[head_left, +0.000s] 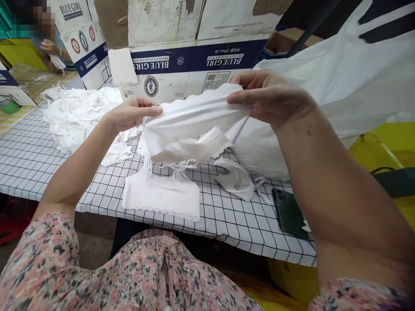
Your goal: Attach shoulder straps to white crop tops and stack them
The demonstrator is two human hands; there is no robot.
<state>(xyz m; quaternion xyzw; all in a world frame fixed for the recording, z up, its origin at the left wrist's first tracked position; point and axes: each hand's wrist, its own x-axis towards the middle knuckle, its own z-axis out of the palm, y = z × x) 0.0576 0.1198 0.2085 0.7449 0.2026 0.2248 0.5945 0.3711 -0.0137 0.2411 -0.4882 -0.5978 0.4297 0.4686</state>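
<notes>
My left hand (134, 113) and my right hand (269, 97) both pinch the upper edge of a white cloth garment (191, 129), holding it up above the table and stretching it between them. Below it, a white strappy top with a scalloped hem (161, 194) lies flat on the black-and-white grid tablecloth (227, 216). A crumpled white piece (236, 179) lies near my right hand, and a loose heap of white garments (81, 116) lies beyond my left hand.
A dark green phone (288, 214) lies face down near the table's right edge. A bulging white sack (324, 99) stands at the right, with "Blue Girl" cardboard boxes (194, 65) behind the table. A co-worker's hand (50, 46) shows at the far left. Yellow bins sit low on the right.
</notes>
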